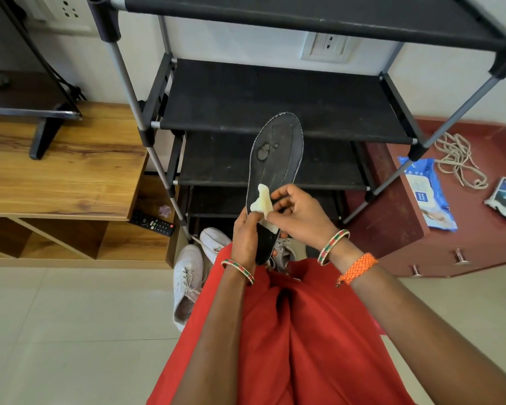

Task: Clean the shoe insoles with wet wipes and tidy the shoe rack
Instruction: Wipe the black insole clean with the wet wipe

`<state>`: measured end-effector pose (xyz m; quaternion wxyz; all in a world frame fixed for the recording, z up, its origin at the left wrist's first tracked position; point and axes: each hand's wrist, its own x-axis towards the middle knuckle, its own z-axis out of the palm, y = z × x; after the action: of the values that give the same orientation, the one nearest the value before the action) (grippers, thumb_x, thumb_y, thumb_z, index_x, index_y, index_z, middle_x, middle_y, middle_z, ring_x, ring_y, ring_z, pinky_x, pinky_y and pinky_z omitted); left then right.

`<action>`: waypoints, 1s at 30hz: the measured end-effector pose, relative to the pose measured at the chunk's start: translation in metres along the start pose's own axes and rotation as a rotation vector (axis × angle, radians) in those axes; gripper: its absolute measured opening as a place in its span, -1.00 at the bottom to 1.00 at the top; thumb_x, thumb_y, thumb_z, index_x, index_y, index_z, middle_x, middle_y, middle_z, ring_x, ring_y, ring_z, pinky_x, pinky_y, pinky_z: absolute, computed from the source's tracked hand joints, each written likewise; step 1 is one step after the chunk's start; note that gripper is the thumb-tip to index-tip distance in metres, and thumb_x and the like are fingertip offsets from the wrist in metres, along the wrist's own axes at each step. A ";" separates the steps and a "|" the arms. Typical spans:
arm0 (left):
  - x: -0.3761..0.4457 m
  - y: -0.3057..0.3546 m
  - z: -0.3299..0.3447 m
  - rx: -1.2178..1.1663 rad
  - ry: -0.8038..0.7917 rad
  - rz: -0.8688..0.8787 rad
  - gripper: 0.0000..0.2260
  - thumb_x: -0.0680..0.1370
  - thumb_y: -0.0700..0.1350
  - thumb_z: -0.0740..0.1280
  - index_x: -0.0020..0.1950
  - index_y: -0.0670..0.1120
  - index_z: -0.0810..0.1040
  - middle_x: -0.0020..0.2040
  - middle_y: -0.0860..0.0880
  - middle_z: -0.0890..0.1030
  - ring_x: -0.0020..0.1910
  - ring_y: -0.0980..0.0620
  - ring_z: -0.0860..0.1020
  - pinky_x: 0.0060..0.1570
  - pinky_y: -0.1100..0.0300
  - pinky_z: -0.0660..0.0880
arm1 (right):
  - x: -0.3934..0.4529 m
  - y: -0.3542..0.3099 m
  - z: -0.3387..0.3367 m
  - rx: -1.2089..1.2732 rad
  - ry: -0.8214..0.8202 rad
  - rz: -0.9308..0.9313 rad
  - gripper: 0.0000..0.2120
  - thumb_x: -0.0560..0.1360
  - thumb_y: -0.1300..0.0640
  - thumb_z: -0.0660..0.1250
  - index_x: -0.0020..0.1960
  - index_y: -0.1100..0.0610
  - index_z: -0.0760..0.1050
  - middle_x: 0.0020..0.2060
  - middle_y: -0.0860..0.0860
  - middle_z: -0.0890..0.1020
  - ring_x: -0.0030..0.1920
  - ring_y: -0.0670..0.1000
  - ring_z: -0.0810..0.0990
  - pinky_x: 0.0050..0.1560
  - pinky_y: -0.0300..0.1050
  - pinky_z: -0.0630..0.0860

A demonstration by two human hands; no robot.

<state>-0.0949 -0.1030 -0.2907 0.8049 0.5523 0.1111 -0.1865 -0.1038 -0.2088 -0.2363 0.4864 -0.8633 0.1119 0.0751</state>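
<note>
Left hand grips the heel end of a dark insole, toe pointing to 12 o'clock in front of the black shoe rack; insole surface worn, grey blotches near the toe, pale stitched edge. Right hand fingers pinch a crumpled whitish wet wipe against the insole's mid-section. Blue wipes pack lies at 3 o'clock on a maroon cabinet.

Head camera looks steeply down, close over hands, facing shoe rack.
</note>
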 end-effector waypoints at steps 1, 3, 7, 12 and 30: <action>0.001 -0.001 0.000 0.000 -0.007 0.005 -0.79 0.55 -0.27 0.13 0.00 -0.08 0.53 -0.22 -0.09 0.55 -0.28 -0.01 0.51 -0.31 0.12 0.44 | 0.001 0.000 0.002 -0.032 0.061 -0.025 -0.79 0.39 0.08 0.43 -0.01 0.08 0.50 -0.22 -0.02 0.60 -0.32 -0.10 0.55 -0.29 -0.10 0.58; 0.001 -0.002 0.001 -0.004 0.008 0.019 -0.82 0.55 -0.27 0.15 -0.01 -0.10 0.54 -0.21 -0.09 0.56 -0.25 -0.01 0.52 -0.24 0.12 0.45 | 0.001 -0.001 0.004 -0.089 0.149 -0.070 -0.88 0.47 0.06 0.34 -0.17 0.11 0.54 -0.37 -0.05 0.57 -0.37 -0.06 0.56 -0.33 -0.04 0.58; -0.004 0.001 0.005 -0.003 -0.016 0.054 -0.88 0.60 -0.20 0.19 0.01 -0.10 0.52 -0.27 -0.04 0.56 -0.40 0.12 0.56 -0.43 0.24 0.48 | 0.000 -0.005 0.003 -0.090 0.213 -0.050 -0.57 0.57 0.07 0.17 -0.46 0.12 0.30 -0.58 -0.06 0.37 -0.51 -0.05 0.37 -0.40 -0.11 0.32; -0.002 -0.004 0.004 0.087 -0.011 0.177 -0.86 0.59 -0.23 0.22 0.00 -0.03 0.53 -0.20 -0.03 0.57 -0.26 0.12 0.57 -0.26 0.25 0.50 | -0.001 -0.007 0.003 -0.127 0.081 -0.040 -0.71 0.42 -0.11 0.33 -0.25 0.13 0.54 -0.44 -0.10 0.57 -0.41 -0.10 0.54 -0.33 -0.12 0.53; -0.001 0.000 0.001 -0.449 -0.131 -0.257 -0.55 0.63 0.11 0.04 0.02 -0.15 0.62 -0.07 -0.14 0.68 -0.10 -0.03 0.65 0.04 0.11 0.51 | 0.010 0.023 0.022 -0.814 0.218 -0.517 -0.58 0.34 0.31 0.28 0.19 0.25 0.54 0.13 0.17 0.61 0.16 0.13 0.58 0.14 0.03 0.52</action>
<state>-0.0957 -0.1036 -0.2899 0.8823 0.3282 0.1668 -0.2932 -0.1002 -0.2026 -0.2688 0.0980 -0.9856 -0.0940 -0.1009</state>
